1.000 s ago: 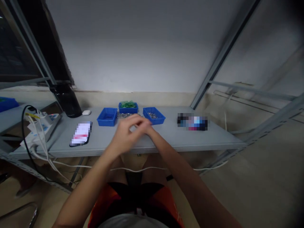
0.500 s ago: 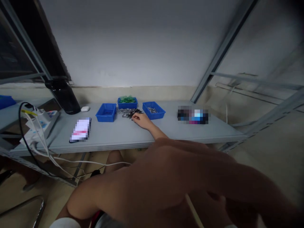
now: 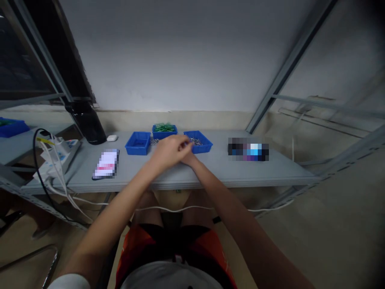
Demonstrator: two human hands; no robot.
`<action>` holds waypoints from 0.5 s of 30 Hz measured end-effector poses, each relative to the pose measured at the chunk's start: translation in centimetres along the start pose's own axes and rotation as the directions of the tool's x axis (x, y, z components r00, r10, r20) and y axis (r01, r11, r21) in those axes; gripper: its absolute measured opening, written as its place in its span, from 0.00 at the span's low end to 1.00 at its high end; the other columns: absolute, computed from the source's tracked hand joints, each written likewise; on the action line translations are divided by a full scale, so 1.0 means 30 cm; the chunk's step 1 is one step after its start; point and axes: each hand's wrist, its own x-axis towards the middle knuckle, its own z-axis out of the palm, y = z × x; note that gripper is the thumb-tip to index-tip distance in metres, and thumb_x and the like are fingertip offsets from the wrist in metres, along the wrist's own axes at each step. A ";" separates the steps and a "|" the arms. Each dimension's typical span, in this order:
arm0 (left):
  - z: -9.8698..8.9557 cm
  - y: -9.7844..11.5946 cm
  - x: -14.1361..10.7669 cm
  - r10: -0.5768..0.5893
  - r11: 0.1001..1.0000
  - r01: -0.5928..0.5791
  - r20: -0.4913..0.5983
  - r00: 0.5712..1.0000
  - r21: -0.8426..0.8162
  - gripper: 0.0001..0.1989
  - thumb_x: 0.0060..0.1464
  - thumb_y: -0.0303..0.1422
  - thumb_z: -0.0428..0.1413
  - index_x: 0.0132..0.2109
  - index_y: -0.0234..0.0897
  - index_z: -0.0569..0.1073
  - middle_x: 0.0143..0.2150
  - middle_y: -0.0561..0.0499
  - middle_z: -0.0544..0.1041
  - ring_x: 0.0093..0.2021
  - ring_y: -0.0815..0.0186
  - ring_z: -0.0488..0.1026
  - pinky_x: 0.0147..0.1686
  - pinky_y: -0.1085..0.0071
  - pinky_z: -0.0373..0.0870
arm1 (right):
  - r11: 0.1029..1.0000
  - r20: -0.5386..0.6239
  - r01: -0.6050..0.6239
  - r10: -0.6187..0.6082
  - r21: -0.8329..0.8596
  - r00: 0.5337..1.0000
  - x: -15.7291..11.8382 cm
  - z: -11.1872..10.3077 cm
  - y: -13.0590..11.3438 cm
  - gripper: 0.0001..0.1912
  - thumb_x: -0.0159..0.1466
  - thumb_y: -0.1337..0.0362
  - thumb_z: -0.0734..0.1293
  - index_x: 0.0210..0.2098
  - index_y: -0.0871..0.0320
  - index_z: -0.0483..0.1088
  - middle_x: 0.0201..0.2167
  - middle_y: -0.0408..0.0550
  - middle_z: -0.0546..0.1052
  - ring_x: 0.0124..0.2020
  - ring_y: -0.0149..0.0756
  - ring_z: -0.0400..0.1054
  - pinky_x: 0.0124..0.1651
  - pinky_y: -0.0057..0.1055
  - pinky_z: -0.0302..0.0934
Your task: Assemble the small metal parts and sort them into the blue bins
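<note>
Two hands meet midway along the bench (image 3: 228, 172): left hand (image 3: 171, 151) and right hand (image 3: 189, 157) touching, fingers bent; any grip is hidden. Metal pins (image 3: 154, 142) lie behind, toward the rear edge, beside the leftmost blue tray (image 3: 136, 150).

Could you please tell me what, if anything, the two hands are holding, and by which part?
It cannot be told: the left hand and right hand overlap, and no held thing shows clearly.

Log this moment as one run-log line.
left hand and right hand together, contents unclear | nearby: loose metal pieces, blue tray with green pieces | rest: phone, black bottle
</note>
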 end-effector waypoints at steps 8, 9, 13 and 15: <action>0.159 -0.444 -0.080 -0.243 0.938 0.176 0.208 0.947 0.299 0.11 0.56 0.27 0.48 0.43 0.33 0.74 0.43 0.41 0.76 0.44 0.56 0.73 0.44 0.65 0.68 | 0.987 0.073 -0.129 0.136 -0.093 0.988 -0.009 0.002 0.016 0.08 0.59 0.69 0.66 0.38 0.58 0.75 0.30 0.47 0.76 0.33 0.34 0.68 0.40 0.29 0.60; 0.167 -0.439 -0.090 -0.248 0.936 0.185 0.191 0.950 0.299 0.12 0.57 0.28 0.48 0.44 0.33 0.74 0.44 0.41 0.76 0.44 0.57 0.73 0.44 0.65 0.68 | 0.987 0.077 -0.104 0.114 -0.123 0.991 -0.010 0.004 0.014 0.09 0.59 0.68 0.66 0.39 0.58 0.75 0.31 0.47 0.76 0.34 0.34 0.68 0.40 0.29 0.60; 0.195 -0.419 -0.107 -0.242 0.941 0.183 0.185 0.953 0.285 0.11 0.57 0.29 0.48 0.42 0.33 0.74 0.44 0.40 0.75 0.43 0.56 0.73 0.44 0.64 0.69 | 0.970 0.119 -0.011 0.041 -0.242 0.992 -0.015 0.012 0.001 0.11 0.62 0.65 0.64 0.43 0.56 0.75 0.36 0.49 0.75 0.38 0.37 0.68 0.41 0.30 0.58; 0.201 -0.422 -0.107 -0.230 0.948 0.172 0.200 0.952 0.269 0.11 0.56 0.29 0.49 0.42 0.34 0.75 0.43 0.41 0.75 0.44 0.56 0.72 0.44 0.64 0.69 | 0.958 0.132 -0.001 0.041 -0.288 0.990 -0.020 0.013 -0.009 0.11 0.64 0.63 0.63 0.43 0.55 0.74 0.38 0.50 0.75 0.39 0.37 0.68 0.40 0.30 0.58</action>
